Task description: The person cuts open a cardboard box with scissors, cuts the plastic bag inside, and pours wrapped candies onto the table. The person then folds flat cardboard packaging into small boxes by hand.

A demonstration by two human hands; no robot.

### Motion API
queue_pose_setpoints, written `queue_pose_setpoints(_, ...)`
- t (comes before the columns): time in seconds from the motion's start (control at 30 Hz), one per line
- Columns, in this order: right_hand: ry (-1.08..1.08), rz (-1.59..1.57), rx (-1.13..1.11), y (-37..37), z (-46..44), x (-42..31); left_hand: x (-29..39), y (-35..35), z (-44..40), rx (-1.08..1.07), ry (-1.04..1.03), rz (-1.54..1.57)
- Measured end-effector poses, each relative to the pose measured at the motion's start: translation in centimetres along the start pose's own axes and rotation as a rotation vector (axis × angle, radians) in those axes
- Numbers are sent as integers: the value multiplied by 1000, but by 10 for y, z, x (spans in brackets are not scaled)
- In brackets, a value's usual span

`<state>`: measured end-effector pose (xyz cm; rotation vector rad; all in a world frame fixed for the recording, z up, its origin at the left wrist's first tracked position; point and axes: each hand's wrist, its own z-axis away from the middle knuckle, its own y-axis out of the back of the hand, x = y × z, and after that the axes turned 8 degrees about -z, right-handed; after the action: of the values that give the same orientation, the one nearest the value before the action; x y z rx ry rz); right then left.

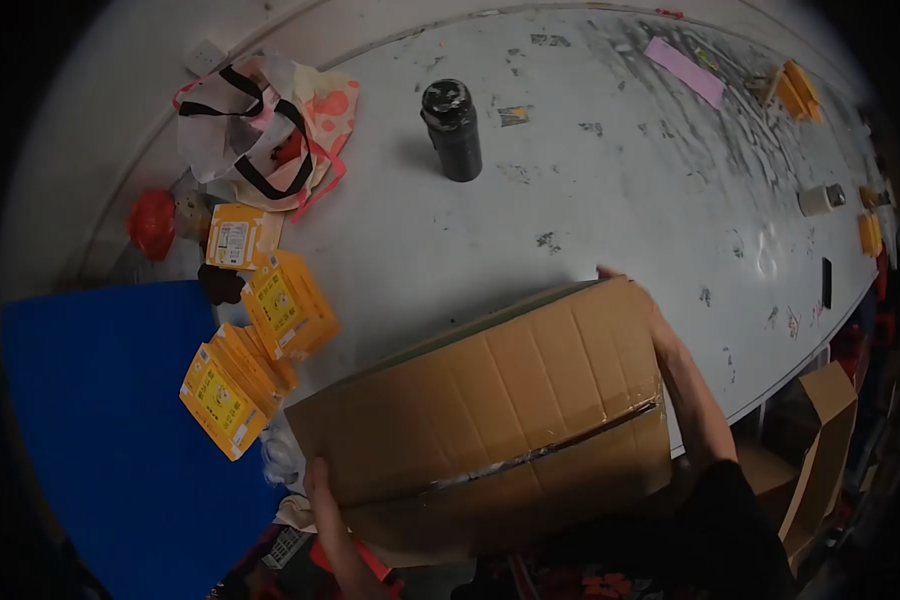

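A large brown cardboard box (490, 400) is tilted at the table's near edge, with a taped seam along the side facing me. My left hand (320, 484) presses on the box's lower left end, its fingers partly hidden. My right hand (630, 285) wraps round the upper right corner, fingertips showing at the top edge. The box is held between both hands. To its left lie several orange and yellow cartons (286, 305).
A black bottle (453, 135) stands on the white table (570, 190). Back left are a carrier bag (270, 135) and a red bundle (151, 225). A blue surface (120, 420) lies left. An open cardboard box (825, 450) is at lower right; a pink strip (685, 72) lies at back right.
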<state>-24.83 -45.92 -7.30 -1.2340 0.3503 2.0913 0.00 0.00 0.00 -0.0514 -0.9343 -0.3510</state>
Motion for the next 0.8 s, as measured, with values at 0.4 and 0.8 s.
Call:
queue_pose_setpoints(0.4, 670, 145, -75, -115, -275, -100, 24, -27, 4, 266, -140, -494)
queue_pose_setpoints(0.8, 752, 462, 312, 92, -187, -69, 29, -38, -1, 196, -122, -268)
